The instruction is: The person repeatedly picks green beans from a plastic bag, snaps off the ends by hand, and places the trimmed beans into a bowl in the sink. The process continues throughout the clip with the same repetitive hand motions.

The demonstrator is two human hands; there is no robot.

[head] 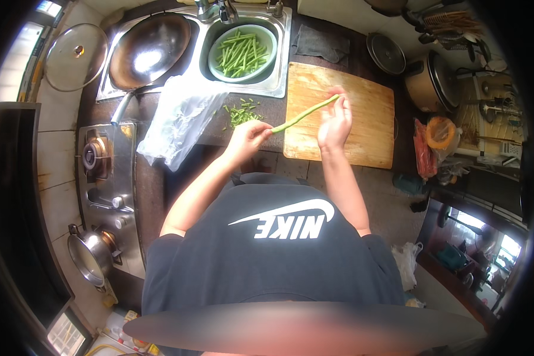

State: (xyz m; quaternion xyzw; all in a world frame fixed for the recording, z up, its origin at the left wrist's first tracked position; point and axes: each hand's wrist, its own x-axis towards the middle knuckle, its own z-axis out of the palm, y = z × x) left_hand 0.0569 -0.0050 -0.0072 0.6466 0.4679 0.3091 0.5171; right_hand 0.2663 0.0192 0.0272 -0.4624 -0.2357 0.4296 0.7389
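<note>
A long green bean (305, 115) is stretched at a slant between my two hands, above the left edge of a wooden cutting board (365, 133). My left hand (248, 137) pinches its lower end between thumb and fingers. At the upper end, my right hand (337, 122) has the tip at its thumb and fingers, which are partly blurred. Just beyond my left hand, a small pile of short green bean pieces (242, 113) lies on the dark countertop. More whole green beans (242, 53) fill a pale plastic basin (271, 46) in the right sink bowl.
A wok (151, 53) rests tilted over the left sink bowl. A translucent plastic bag (182, 115) hangs over the counter edge. Left are a gas stove (115, 173) and a steel pot (89, 258). A grey cloth (322, 43) and a rice cooker (431, 82) stand around the board.
</note>
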